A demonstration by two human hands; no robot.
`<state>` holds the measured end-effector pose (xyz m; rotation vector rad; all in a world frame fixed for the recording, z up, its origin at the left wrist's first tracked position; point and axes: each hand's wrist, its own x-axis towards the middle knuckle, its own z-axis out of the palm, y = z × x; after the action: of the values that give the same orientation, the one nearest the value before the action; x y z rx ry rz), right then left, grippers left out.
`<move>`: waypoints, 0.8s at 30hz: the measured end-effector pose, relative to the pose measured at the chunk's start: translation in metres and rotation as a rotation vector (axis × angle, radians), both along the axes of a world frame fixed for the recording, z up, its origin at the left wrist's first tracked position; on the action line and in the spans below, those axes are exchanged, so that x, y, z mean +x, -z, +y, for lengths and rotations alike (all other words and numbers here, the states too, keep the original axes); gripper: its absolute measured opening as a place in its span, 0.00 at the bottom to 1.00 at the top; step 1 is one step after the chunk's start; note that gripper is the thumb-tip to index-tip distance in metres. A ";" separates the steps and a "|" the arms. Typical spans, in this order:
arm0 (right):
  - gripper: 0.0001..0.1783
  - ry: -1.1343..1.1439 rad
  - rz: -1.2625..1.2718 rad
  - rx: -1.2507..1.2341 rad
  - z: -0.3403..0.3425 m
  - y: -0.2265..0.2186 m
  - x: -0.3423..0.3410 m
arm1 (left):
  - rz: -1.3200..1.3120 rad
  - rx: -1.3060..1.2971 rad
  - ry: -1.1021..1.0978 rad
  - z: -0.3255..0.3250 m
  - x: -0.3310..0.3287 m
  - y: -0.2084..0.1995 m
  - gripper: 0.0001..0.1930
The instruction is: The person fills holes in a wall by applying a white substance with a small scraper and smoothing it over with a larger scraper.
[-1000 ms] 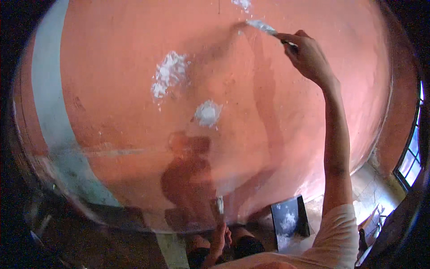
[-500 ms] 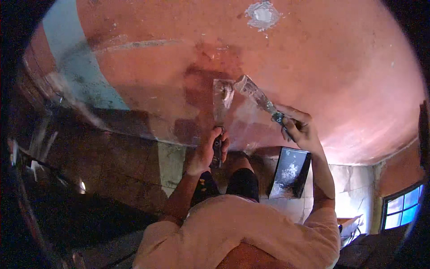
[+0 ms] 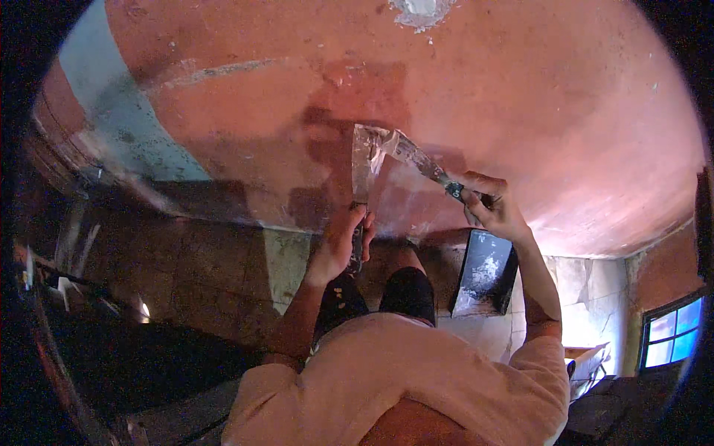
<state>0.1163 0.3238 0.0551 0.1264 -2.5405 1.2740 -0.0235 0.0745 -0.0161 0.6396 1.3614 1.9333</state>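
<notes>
My left hand (image 3: 343, 244) is closed round the dark handle of a wide putty knife (image 3: 363, 172), its blade pointing up, away from me. In my right hand (image 3: 497, 204) is a second putty knife (image 3: 421, 159), slanting up and to the left. Its blade end meets the upper right part of the left knife's blade. Whitish filler (image 3: 378, 157) clings to the left blade, and both blades are smeared. Behind the knives stands a reddish-orange wall (image 3: 513, 111).
A white filler patch (image 3: 425, 10) shows high on the wall, and a pale blue stripe (image 3: 119, 97) runs down its left. A dark tray (image 3: 483, 273) with white residue is on the tiled floor, by my right forearm. A window (image 3: 671, 336) glows far right.
The right putty knife has moved left, so its blade now overlaps the left one's. My left hand stays nearly in place. The view has shifted slightly.
</notes>
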 end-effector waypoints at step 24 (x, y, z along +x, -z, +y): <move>0.21 0.045 0.002 0.097 -0.012 0.009 0.001 | 0.086 -0.130 0.110 -0.005 -0.002 0.027 0.20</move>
<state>0.1171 0.3115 0.0461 0.0901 -2.5888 1.1334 -0.0254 0.0700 -0.0434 0.7252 1.4606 1.7328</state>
